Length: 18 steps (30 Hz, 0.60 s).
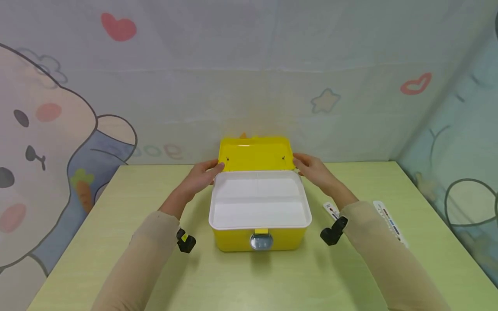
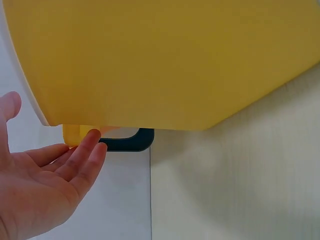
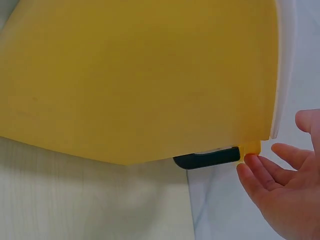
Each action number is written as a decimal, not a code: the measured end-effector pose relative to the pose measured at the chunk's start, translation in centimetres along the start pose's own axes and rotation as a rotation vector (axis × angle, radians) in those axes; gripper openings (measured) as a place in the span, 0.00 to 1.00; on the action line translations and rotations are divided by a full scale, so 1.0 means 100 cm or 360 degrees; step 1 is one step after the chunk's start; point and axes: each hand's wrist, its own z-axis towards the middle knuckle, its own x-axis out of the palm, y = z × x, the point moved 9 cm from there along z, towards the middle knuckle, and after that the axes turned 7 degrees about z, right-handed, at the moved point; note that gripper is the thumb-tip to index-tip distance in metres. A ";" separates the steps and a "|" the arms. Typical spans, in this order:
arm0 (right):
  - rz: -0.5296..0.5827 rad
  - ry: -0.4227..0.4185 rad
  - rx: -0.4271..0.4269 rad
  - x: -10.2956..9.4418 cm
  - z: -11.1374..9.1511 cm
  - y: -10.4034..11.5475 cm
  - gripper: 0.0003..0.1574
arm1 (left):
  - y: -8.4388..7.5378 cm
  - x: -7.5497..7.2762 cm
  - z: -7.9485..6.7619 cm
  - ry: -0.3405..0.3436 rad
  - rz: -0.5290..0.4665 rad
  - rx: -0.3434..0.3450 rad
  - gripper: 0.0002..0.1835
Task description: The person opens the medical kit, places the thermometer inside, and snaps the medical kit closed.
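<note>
Beige sleeves [image 1: 149, 248] nearest, reaching in from left and right. Yellow storage box [image 1: 237, 240] on middle of wooden table [image 1: 148, 190], long axis left-to-right, clear latch [image 1: 261, 242] pointing near. White tray [image 1: 260, 211] fills its top. Yellow lid [image 1: 256, 154] raised at far side, inner face toward camera, also longest left-to-right; dark green handle [image 2: 127, 144] behind. Left hand [image 1: 202, 176] and right hand [image 1: 316, 170] at lid's ends, fingers loosely extended, thumbs apart, fingertips at edges, neither gripping. White printed strip [image 1: 391, 222] lies right.
</note>
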 end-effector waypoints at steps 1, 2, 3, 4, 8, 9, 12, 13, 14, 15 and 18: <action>-0.0007 -0.0001 0.0006 0.000 0.000 -0.001 0.39 | 0.001 0.001 0.000 0.0006 0.0004 0.0001 0.38; -0.0019 -0.0003 0.0012 0.000 0.000 -0.002 0.39 | 0.001 0.002 0.000 0.0013 0.0012 0.0003 0.38; -0.0029 -0.0008 0.0020 0.000 0.000 -0.002 0.38 | 0.001 0.003 0.000 0.0017 0.0018 0.0008 0.38; -0.0039 -0.0014 0.0028 0.000 0.000 -0.003 0.38 | 0.002 0.003 0.000 0.0017 0.0021 0.0010 0.37; -0.0056 -0.0034 0.0038 -0.001 0.000 -0.004 0.38 | 0.001 0.004 0.001 0.0004 0.0022 0.0034 0.35; -0.0048 -0.0037 0.0038 -0.001 0.000 -0.004 0.37 | 0.001 0.004 0.002 0.0002 0.0020 0.0039 0.35; -0.0029 -0.0032 0.0038 -0.001 0.000 -0.006 0.37 | 0.002 0.005 0.002 0.0010 0.0013 0.0047 0.36; -0.0022 -0.0031 0.0042 -0.001 0.000 -0.007 0.37 | 0.002 0.006 0.001 0.0013 0.0011 0.0048 0.36; -0.0015 -0.0028 0.0042 -0.001 0.000 -0.007 0.37 | 0.003 0.006 0.001 0.0013 0.0015 0.0047 0.36; -0.0013 -0.0022 0.0041 -0.001 0.000 -0.008 0.37 | 0.004 0.006 0.001 0.0011 0.0020 0.0045 0.37; -0.0007 -0.0018 0.0035 0.000 0.000 -0.009 0.37 | 0.005 0.004 0.000 -0.0004 0.0036 0.0036 0.37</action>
